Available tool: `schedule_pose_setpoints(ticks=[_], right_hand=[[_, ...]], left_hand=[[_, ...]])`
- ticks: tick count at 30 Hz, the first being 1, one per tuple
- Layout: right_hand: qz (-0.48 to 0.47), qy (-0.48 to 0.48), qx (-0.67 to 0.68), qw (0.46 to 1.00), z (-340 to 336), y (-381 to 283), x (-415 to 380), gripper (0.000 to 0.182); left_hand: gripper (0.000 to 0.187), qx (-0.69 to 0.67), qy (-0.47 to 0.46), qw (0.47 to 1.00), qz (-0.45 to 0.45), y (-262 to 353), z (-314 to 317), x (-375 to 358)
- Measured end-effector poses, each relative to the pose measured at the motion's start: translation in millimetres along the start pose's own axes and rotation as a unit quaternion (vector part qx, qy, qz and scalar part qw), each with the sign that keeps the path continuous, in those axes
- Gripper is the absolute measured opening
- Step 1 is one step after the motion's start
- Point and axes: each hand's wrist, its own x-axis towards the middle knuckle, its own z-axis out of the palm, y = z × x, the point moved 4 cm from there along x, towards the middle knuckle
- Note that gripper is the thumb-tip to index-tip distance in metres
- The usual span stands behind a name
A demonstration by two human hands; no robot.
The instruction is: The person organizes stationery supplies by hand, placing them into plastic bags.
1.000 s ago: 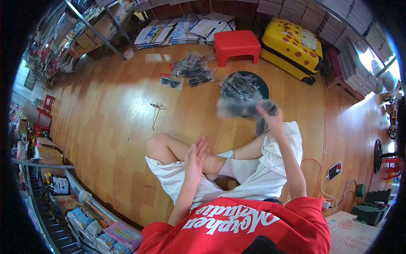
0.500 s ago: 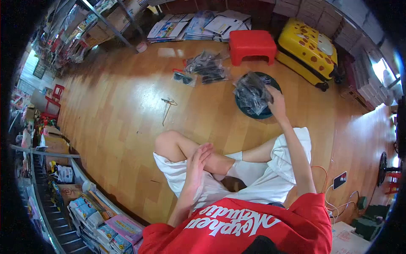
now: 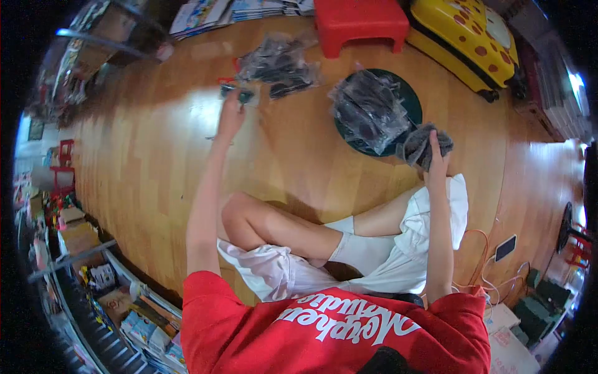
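My left hand (image 3: 231, 113) reaches out over the floor, its fingers closed on a pair of sunglasses (image 3: 247, 95) in a clear bag. The fingertips partly cover the sunglasses. My right hand (image 3: 437, 159) grips a crumpled dark grey cloth (image 3: 421, 146) beside a round dark green stool or lid (image 3: 408, 100). On that round surface lies a heap of clear plastic bags (image 3: 369, 111) with dark contents, seemingly sunglasses. More bagged dark sunglasses (image 3: 277, 62) lie on the floor just beyond my left hand. A thin wire-like object (image 3: 219, 139) is mostly hidden by my left forearm.
A red plastic stool (image 3: 361, 23) and a yellow spotted suitcase (image 3: 466, 43) stand at the back. Stacked papers (image 3: 208, 15) lie at the far left. A phone (image 3: 506, 248) and cables rest on the right. Shelves with packaged goods (image 3: 143, 327) line the left.
My left hand has gone from my leg forward to the bagged sunglasses, which have shifted slightly toward me. My right hand has left the bag heap and now holds the grey cloth. The view has tilted down.
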Motion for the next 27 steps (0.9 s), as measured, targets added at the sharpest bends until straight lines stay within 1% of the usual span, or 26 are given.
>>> schedule_pose_setpoints(ticks=[1,2,3,5,6,7,10,11,14,15,16,17,18,19,20,21,22,24,25,27], right_hand=[[0.05,-0.003,0.025,0.998,-7.8,11.1,7.1,0.039],[0.065,-0.006,0.016,0.998,-12.7,14.6,11.9,0.039],[0.081,-0.011,0.009,0.997,-11.2,16.4,13.5,0.039],[0.117,-0.009,0.002,0.993,-9.1,20.2,10.3,0.039],[0.119,-0.01,-0.007,0.993,-11.3,24.0,11.1,0.039],[0.118,-0.012,-0.014,0.993,-13.1,26.6,13.7,0.038],[0.114,-0.034,0.005,0.993,-10.1,23.1,14.4,0.038],[0.117,-0.035,0.009,0.992,-9.0,20.7,13.1,0.039],[0.103,-0.021,0.007,0.994,-2.4,15.4,9.0,0.039],[0.093,-0.011,0.003,0.996,-2.6,15.0,6.7,0.039],[0.083,-0.02,-0.011,0.996,-3.5,16.8,5.8,0.039],[0.071,-0.028,-0.025,0.997,-5.7,20.4,7.4,0.039],[0.058,-0.037,-0.039,0.997,-7.7,23.1,8.7,0.039],[0.02,-0.043,-0.09,0.995,-9.2,21.5,8.6,0.041],[-0.014,-0.037,-0.109,0.993,-6.4,14.1,3.1,0.041],[-0.047,-0.031,-0.129,0.99,-2.4,6.4,-4.7,0.04],[-0.08,-0.025,-0.148,0.985,2.2,-0.4,-13.4,0.04],[-0.108,-0.03,-0.094,0.989,22.2,-10.5,-38.8,0.037],[-0.119,-0.032,-0.069,0.99,34.3,-16.3,-55.5,0.036],[-0.216,-0.155,-0.069,0.962,73.1,-39.5,-101.4,0.034]], left_hand=[[0.044,0.035,0.005,0.999,0.03,-16.7,8.1,12.3],[0.049,0.07,0.01,0.996,0.058,-23.2,18.5,17.6],[0.058,0.057,-0.029,0.998,0.01,-21.6,26.8,20.4],[0.062,0.098,-0.048,0.994,0.025,-14.8,42.8,13.7],[0.064,0.119,-0.056,0.991,0.033,-10.8,47.9,10.1],[0.051,0.098,-0.071,0.993,0.002,-10.3,50.2,10.3],[0.037,0.126,-0.096,0.987,0.022,-9.2,42.9,-0.7],[0.026,0.1,-0.088,0.991,0.018,-14.0,42.0,-7.9],[0.026,-0.022,-0.113,0.99,-0.085,31.2,6.2,-26.9],[0.019,-0.042,-0.063,0.996,-0.053,26.9,3.5,-36.9],[0.022,-0.136,-0.064,0.983,-0.108,40.8,-12.9,-42.0],[0.024,-0.23,-0.064,0.958,-0.159,58.9,-27.3,-53.9],[0.027,-0.322,-0.065,0.922,-0.207,83.3,-41.0,-66.4],[0.03,-0.411,-0.015,0.878,-0.246,107.7,-52.8,-79.8],[0.033,-0.496,0.034,0.821,-0.281,130.3,-60.7,-95.8],[0.032,-0.6,0.021,0.749,-0.281,149.4,-65.1,-111.8],[0.031,-0.694,0.005,0.665,-0.275,166.9,-68.5,-127.1],[0.035,-0.755,0.013,0.585,-0.296,190.2,-62.5,-159.5],[0.035,-0.775,0.017,0.564,-0.284,208.8,-64.1,-169.2],[0.035,-0.814,0.021,0.517,-0.262,251.5,-67.6,-182.4]])
